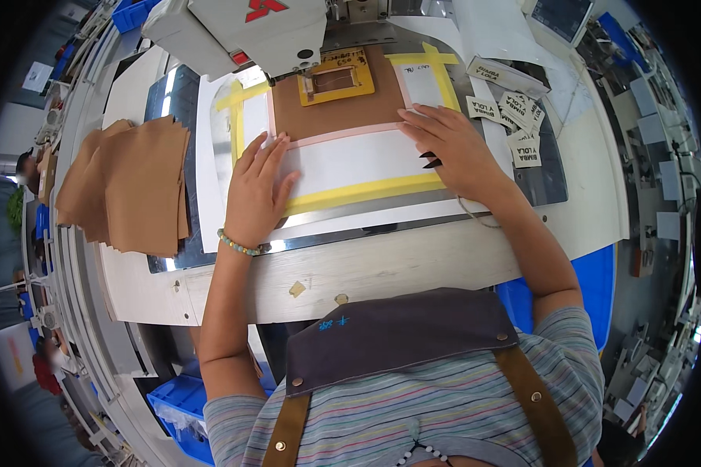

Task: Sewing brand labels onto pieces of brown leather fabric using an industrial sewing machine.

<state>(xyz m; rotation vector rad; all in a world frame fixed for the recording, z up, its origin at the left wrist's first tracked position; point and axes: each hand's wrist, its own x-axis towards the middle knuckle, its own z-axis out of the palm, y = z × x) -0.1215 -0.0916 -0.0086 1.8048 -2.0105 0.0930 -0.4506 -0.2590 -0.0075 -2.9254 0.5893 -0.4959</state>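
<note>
Brown leather panel [331,109] lies beyond both hands, long axis crosswise; left hand [255,191] flat, open; right hand [452,148] pinches small dark snips [429,160].

Both hands flat on the white template [358,162], taped in yellow: left hand [255,191] presses its left edge, right hand [450,148] its right, small dark snips [431,160] tucked under the palm. Brown leather piece [336,115] lies under the sewing machine [245,31]. Leather stack [128,185] waits left, labels [516,117] right.
</note>
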